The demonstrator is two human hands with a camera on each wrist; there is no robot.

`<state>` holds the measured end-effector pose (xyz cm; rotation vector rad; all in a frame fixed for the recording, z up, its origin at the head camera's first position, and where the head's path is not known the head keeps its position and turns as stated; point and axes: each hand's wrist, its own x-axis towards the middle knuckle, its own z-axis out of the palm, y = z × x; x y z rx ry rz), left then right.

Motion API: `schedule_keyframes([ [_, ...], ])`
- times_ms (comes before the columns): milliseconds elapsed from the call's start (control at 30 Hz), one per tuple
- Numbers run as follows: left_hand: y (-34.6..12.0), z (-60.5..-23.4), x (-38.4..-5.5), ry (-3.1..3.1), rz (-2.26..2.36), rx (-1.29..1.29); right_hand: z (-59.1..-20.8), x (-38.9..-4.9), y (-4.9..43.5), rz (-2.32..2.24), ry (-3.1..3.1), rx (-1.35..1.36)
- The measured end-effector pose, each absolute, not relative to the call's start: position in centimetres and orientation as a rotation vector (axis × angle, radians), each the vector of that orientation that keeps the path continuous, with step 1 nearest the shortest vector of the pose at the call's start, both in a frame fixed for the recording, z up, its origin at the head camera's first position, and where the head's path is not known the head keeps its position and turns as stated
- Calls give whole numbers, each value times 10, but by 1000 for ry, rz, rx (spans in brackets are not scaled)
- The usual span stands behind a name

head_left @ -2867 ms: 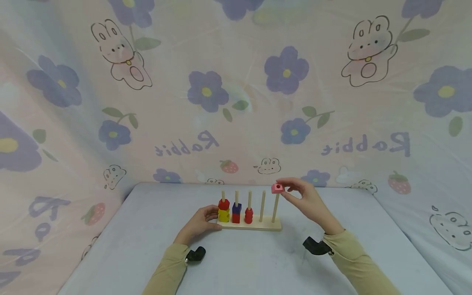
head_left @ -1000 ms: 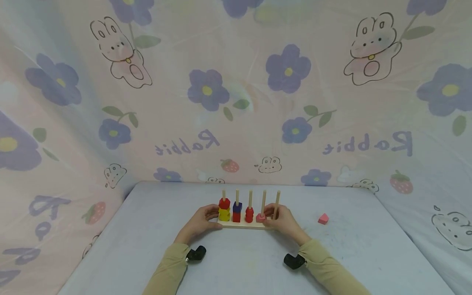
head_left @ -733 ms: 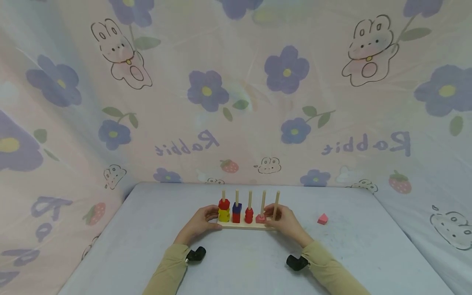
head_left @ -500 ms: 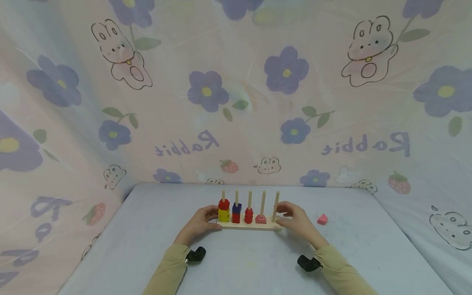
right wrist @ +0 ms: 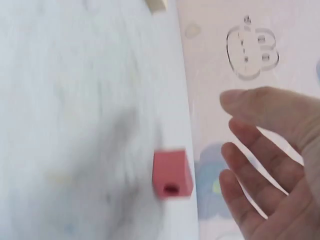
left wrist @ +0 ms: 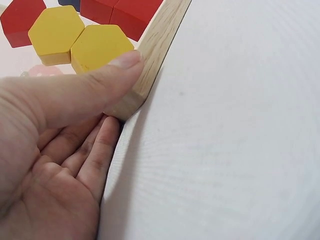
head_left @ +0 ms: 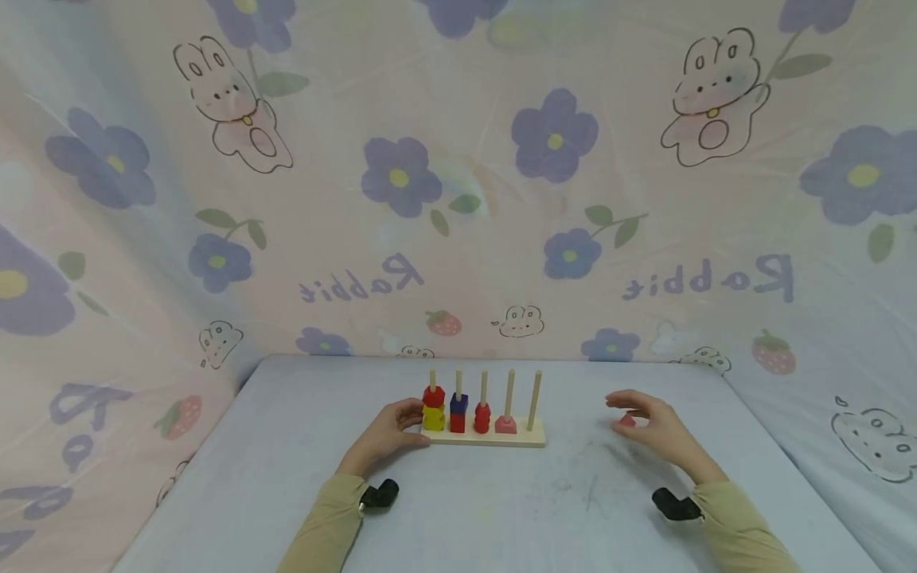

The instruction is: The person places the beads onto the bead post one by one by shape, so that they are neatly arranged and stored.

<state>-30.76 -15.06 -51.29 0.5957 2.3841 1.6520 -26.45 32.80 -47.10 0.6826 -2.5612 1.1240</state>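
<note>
A wooden peg stacker with several upright pegs stands on the table. My left hand holds its left end, the thumb against the front edge and the fingers behind, partly hidden. Yellow blocks with a red one on top fill the leftmost peg. Beside them come a blue block over a red one, then small red blocks. A pink block sits low on the fourth peg; the rightmost peg is bare. My right hand hovers with spread fingers around a loose pink block, apart from it in the right wrist view.
The white-covered table reaches back to a hanging cloth printed with rabbits and flowers. A black wrist camera is worn on the left wrist, another black camera on the right.
A pink block went from my right hand onto the fourth peg. My right hand then left the stacker and moved right to the loose pink block. The left hand stayed in place.
</note>
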Motion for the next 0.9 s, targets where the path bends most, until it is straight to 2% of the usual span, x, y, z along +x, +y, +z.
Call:
schedule_keyframes([
  [333, -149, -513, -308, 2405, 1646, 553, -480, -265, 360, 1119, -2682, 671],
  [900, -149, -514, -308, 2420, 1640, 564, -482, -266, 354, 1141, -2758, 538],
])
